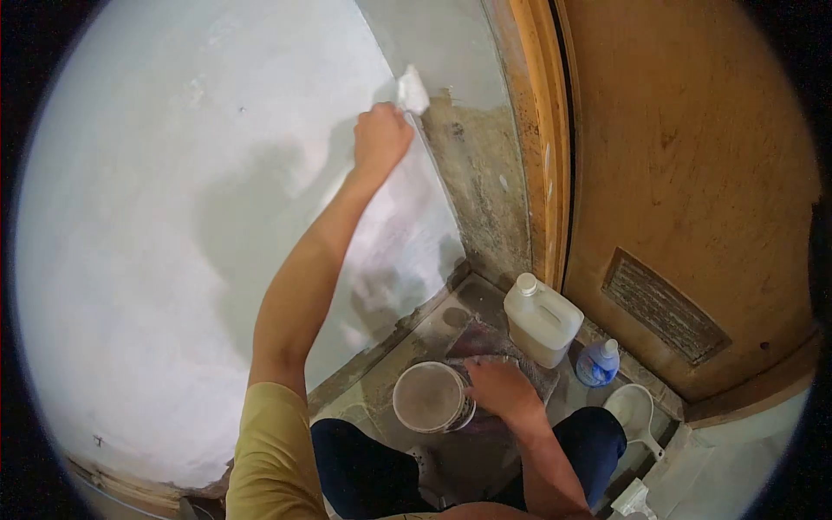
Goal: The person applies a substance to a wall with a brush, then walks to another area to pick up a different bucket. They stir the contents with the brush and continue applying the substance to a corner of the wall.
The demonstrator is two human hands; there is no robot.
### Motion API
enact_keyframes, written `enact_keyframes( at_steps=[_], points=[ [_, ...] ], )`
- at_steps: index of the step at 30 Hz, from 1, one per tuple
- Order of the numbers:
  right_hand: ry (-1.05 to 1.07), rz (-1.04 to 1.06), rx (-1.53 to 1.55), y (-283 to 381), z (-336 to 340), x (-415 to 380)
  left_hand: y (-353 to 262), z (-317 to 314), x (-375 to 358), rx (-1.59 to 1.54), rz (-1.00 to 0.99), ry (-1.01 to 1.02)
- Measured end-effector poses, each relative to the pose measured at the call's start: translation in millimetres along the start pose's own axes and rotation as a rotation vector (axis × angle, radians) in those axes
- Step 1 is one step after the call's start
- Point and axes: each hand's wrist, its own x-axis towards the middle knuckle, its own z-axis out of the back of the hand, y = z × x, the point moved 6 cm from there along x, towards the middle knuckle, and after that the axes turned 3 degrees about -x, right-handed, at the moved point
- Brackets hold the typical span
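Note:
My left hand is raised against the wall and closed around what looks like a paintbrush. Its white, coated head sticks out above the fist, at the corner strip; the handle is hidden in my fingers. That strip is pale above and bare, stained grey below, with a ragged line between. My right hand is down at a small round bucket, its fingers closed on the right rim. The bucket stands upright on the floor in front of my knees. Light greyish liquid seems to be inside it.
A white wall fills the left. To the right is a wooden door with a vent and frame. Beside the bucket stand a whitish jug, a blue spray bottle and a white dipper. A sheet lies under the jug.

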Motion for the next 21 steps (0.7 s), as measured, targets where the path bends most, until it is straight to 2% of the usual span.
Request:
enact_keyframes(
  at_steps=[3,6,10,12,13,15,18,21],
  points=[
    [-0.006,0.003,-0.04,2,1,-1,-57,13,-17,-0.068,-0.049,0.108],
    [-0.062,-0.007,-0.038,2,4,-4,-90,40,-37,-0.16,-0.088,0.13],
    [-0.009,-0.033,-0.042,-4,0,-6,-73,69,-33,-0.223,-0.094,0.033],
    [-0.029,-0.03,-0.03,-5,0,-8,-46,57,-12,0.006,-0.013,0.121],
    [-0.031,-0.027,-0.03,-5,2,-8,-32,43,-1,0.008,-0.013,0.119],
    [0.117,-0.102,0.027,-8,-3,-7,5,13,17,0.129,0.003,0.059],
    [0.138,-0.111,0.009,-6,0,-7,8,-8,22,0.092,0.064,0.087],
    [0.118,-0.099,0.004,-12,-16,-5,-34,3,2,0.03,0.005,0.117]
  ],
)
